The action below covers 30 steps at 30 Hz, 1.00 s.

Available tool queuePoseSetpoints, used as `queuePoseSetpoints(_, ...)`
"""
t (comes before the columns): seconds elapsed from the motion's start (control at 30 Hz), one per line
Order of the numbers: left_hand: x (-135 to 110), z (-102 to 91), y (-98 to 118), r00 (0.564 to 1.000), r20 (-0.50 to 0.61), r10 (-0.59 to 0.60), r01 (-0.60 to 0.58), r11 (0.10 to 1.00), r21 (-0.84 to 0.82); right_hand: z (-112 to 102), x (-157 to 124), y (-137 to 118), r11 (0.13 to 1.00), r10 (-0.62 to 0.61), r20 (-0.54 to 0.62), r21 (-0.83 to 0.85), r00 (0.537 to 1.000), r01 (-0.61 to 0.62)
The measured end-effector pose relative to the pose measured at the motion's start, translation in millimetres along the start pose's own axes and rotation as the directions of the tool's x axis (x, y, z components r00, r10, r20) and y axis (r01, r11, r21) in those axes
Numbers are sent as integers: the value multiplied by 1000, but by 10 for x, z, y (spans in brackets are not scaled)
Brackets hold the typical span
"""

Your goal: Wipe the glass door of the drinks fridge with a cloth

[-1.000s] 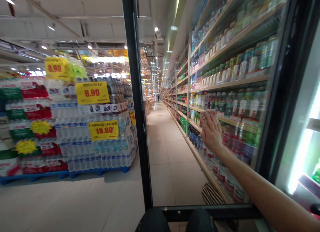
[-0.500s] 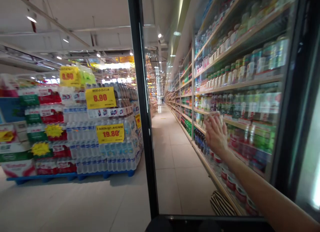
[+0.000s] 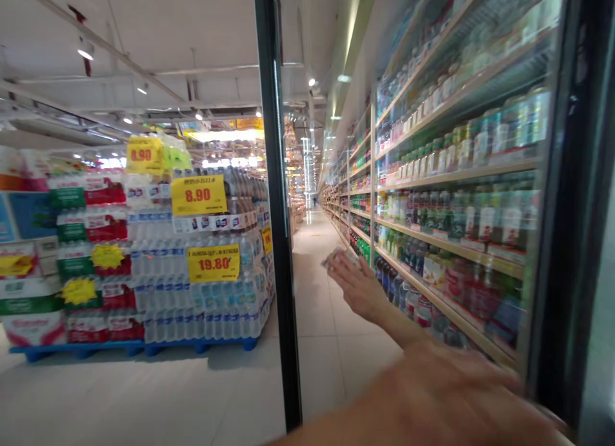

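A glass door in a black frame stands in front of me, with the aisle and shelves showing through or in its pane. My right hand lies against the glass left of the shelves, its fingers pressed over a crumpled pale cloth. Only the cloth's edge shows beyond the fingertips. Close to the camera, my left hand reaches across the bottom toward the right side of the door. It is smeared by motion, and its fingers cannot be made out clearly.
Shelves of bottles and cans line the right side. On the left, shrink-wrapped water bottles are stacked on a blue pallet with yellow price signs. The black door post stands between. A tiled aisle runs back.
My right hand has slid left across the glass with the cloth. My left hand has come into view at the bottom. The view has shifted slightly, and the striped item low down no longer shows.
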<state>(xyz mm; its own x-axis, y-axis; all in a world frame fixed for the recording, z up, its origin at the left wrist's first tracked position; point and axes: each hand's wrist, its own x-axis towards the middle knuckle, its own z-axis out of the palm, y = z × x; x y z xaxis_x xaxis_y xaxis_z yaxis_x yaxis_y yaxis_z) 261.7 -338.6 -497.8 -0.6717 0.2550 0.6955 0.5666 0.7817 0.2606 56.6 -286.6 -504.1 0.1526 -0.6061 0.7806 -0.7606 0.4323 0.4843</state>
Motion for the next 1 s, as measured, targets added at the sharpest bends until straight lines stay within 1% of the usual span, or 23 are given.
queuePoseSetpoints(0.07,224,-105,-264,994,-103,-32,38,998,56,22,197,16,975,219,-95,-18,971,-222)
queuePoseSetpoints(0.1,317,-154,-408,986,-159,-50,64,995,81,51,258,-25,967,253,-109,-10,961,-255)
queuePoseSetpoints(0.13,390,-193,-556,975,-214,-66,90,990,105,90,281,-93,976,216,-97,5,972,-217)
queuePoseSetpoints(0.2,476,-234,-845,939,-334,-81,144,975,168,171,211,-251,998,-10,-39,54,999,13)
queuePoseSetpoints(0.27,498,-223,-1095,895,-444,-48,177,951,253,207,54,-297,975,-206,19,86,978,204)
queuePoseSetpoints(0.3,497,-203,-1199,880,-475,-13,174,939,296,192,-23,-239,973,-220,34,76,975,217)
queuePoseSetpoints(0.37,493,-149,-1357,873,-482,69,134,918,373,90,-118,34,996,-89,2,-5,996,89)
queuePoseSetpoints(0.4,496,-120,-1414,872,-476,112,113,901,419,12,-132,218,998,31,-54,-59,998,-34)
queuePoseSetpoints(0.43,504,-93,-1457,871,-467,149,99,880,465,-71,-130,404,980,149,-139,-109,979,-165)
queuePoseSetpoints(0.5,532,-47,-1515,872,-457,176,108,841,531,-217,-114,700,888,378,-298,-152,876,-435)
queuePoseSetpoints(0.53,550,-30,-1534,872,-458,176,124,824,553,-268,-118,788,841,445,-343,-158,827,-518)
queuePoseSetpoints(0.57,570,-19,-1549,871,-461,173,141,810,570,-304,-139,837,822,469,-347,-165,813,-545)
queuePoseSetpoints(0.6,589,-13,-1563,870,-464,169,155,798,582,-326,-178,859,846,437,-303,-182,847,-501)
queuePoseSetpoints(0.67,621,-15,-1593,872,-456,179,156,781,604,-353,-290,887,942,240,-130,-208,962,-263)
queuePoseSetpoints(0.7,633,-21,-1607,874,-446,192,146,772,618,-366,-348,918,962,161,-70,-212,985,-172)
queuePoseSetpoints(0.73,645,-27,-1620,877,-435,206,135,762,633,-381,-399,968,960,153,-70,-226,986,-165)
queuePoseSetpoints(0.77,658,-32,-1628,877,-427,219,127,752,647,-398,-436,1028,936,222,-140,-247,965,-252)
queuePoseSetpoints(0.8,677,-35,-1628,874,-426,232,124,742,658,-412,-456,1087,879,339,-261,-255,904,-404)
queuePoseSetpoints(0.83,704,-35,-1618,870,-428,244,123,733,669,-421,-459,1130,794,451,-388,-236,804,-559)
queuePoseSetpoints(0.87,742,-33,-1597,867,-427,257,119,725,678,-421,-450,1147,722,517,-471,-208,715,-660)
queuePoseSetpoints(0.9,793,-30,-1566,865,-424,269,112,720,685,-413,-435,1136,701,534,-490,-199,689,-685)
queuePoseSetpoints(0.93,856,-28,-1527,866,-418,274,106,717,689,-399,-421,1101,737,508,-446,-217,737,-640)
queuePoseSetpoints(1.0,1001,-28,-1440,876,-406,260,105,719,687,-375,-423,1033,879,337,-241,-265,910,-396)
